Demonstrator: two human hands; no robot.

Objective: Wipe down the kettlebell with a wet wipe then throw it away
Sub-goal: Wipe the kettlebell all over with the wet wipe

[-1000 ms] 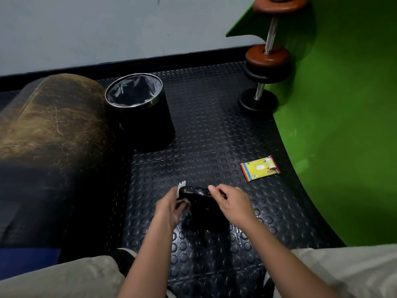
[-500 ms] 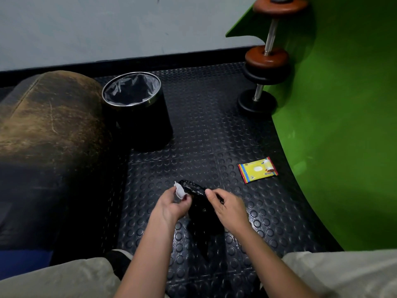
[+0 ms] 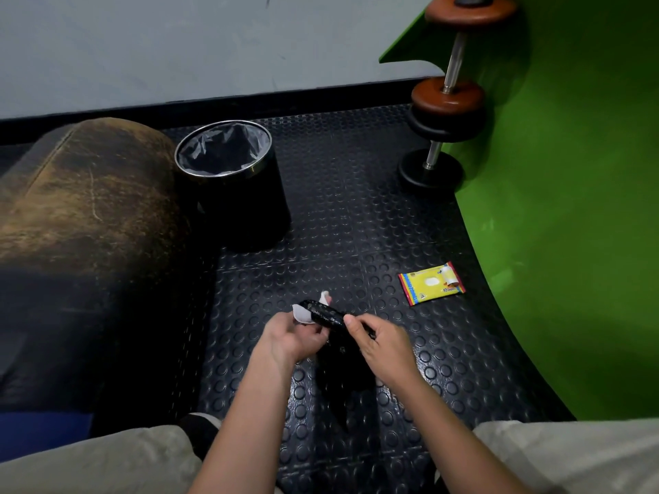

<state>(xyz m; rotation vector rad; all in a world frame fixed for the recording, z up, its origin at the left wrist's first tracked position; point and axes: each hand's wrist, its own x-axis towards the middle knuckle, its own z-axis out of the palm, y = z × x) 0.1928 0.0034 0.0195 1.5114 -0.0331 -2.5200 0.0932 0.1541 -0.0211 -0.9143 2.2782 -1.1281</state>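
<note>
A small black kettlebell (image 3: 344, 365) stands on the studded black floor mat between my knees, its glossy handle at the top. My left hand (image 3: 294, 336) grips a white wet wipe (image 3: 306, 311) wrapped around the left end of that handle. My right hand (image 3: 383, 342) holds the right end of the handle with curled fingers and thumb. The kettlebell's body is dark and mostly hidden between my hands. A black bin (image 3: 231, 180) with a clear liner stands open at the back left of the mat.
A yellow wet-wipe packet (image 3: 431, 284) lies on the mat to the right. A dumbbell (image 3: 445, 98) with brown and black plates leans against the green wall (image 3: 570, 208). A worn brown padded roll (image 3: 82, 215) fills the left side.
My left hand with the wipe has slid a little along the handle's left end. My right hand keeps its hold. The camera has shifted slightly.
</note>
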